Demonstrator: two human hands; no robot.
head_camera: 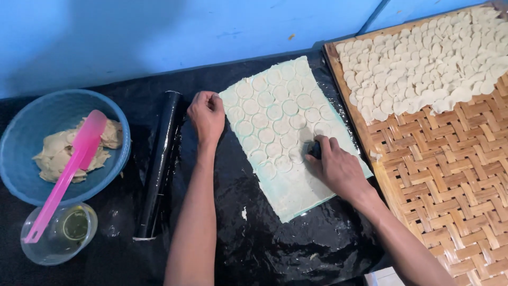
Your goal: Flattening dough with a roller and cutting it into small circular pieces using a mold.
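A flat sheet of pale dough (286,132) lies on black plastic sheeting (248,238), marked with many round cut circles. My right hand (333,164) presses a small dark round cutter (314,149) into the sheet near its right middle. My left hand (206,114) rests as a loose fist on the plastic at the sheet's left edge, fingers curled with nothing visible in it.
A black roller (159,164) lies left of my left arm. A blue bowl (16,143) holds dough and a pink spatula (69,169). A clear cup (58,238) stands below it. A woven bamboo tray (450,175) on the right carries several cut dough rounds (423,58).
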